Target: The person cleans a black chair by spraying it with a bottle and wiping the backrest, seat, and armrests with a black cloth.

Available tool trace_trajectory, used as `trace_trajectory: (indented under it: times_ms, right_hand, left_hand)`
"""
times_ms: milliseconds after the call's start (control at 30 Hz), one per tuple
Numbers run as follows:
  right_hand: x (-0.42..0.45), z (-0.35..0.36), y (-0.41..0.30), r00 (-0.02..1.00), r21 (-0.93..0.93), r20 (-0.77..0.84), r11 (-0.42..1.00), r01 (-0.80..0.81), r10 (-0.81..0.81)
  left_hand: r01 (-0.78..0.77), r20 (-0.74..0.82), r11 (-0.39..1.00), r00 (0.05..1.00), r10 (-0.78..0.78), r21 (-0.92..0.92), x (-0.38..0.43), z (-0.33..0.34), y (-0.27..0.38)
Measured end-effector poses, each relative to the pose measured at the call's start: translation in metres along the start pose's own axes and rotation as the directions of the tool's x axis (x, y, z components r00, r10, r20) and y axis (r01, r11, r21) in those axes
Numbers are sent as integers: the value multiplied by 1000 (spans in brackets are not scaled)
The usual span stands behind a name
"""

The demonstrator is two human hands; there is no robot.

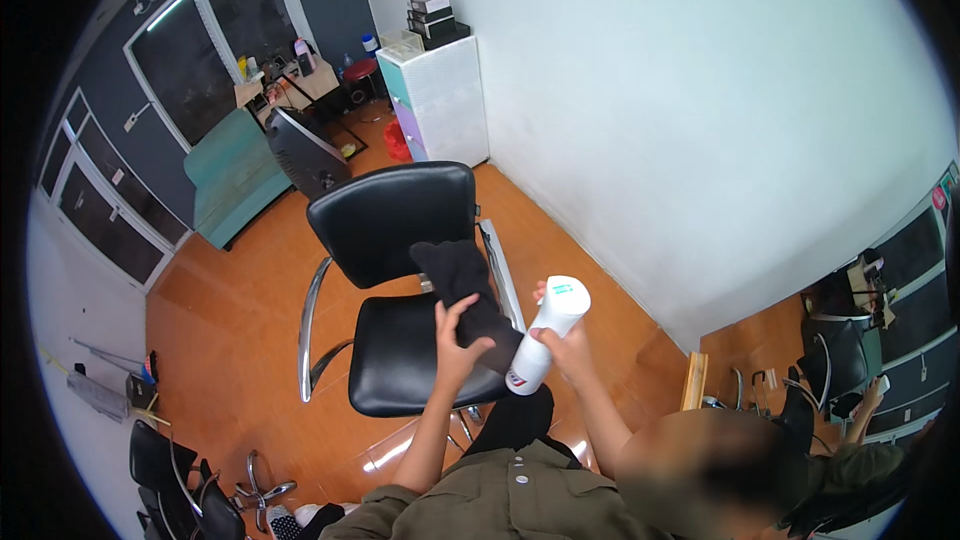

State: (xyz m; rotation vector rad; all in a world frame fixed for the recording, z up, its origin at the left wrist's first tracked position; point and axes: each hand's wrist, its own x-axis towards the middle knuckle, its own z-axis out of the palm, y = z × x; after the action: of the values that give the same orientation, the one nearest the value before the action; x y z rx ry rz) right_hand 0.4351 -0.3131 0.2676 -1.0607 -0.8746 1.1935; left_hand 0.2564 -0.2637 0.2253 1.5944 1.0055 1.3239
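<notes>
My right hand point(564, 345) grips a white bottle point(541, 341) by its middle, and the bottle leans with its wide, pale end up and to the right. Just left of it, a black cloth point(469, 292) hangs over the seat and armrest side of a black salon chair point(394, 217). My left hand point(459, 345) is at the cloth's left edge, fingers and thumb spread; whether it pinches the cloth cannot be told. The cloth's lower end meets or passes behind the bottle.
A wall mirror point(840, 345) stands at the right beside the white wall. Behind the chair are a dark fan-like appliance point(304, 150), a teal sofa point(236, 172), a cluttered table point(311, 86) and a drawer cabinet point(442, 101). More black chairs point(161, 457) stand at the lower left.
</notes>
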Motion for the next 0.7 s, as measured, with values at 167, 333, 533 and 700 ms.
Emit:
trace_trajectory:
  times_ms: [167,333,533,700]
  right_hand:
    - [14,-30,7,983,-32,-76,986,166,-168]
    - [31,-39,6,989,38,-102,993,108,-103]
    - [77,-76,25,994,-230,-19,968,102,-109]
    - [141,-76,24,988,-100,124,991,-84,96]
  left_hand:
    - [31,-432,999,901,-32,-9,7,0,8]
    - [22,-510,1000,860,-23,-8,20,-11,-10]
    - [49,-500,993,866,9,103,48,7,-32]
    - [149,-487,987,859,-158,-57,76,31,-51]
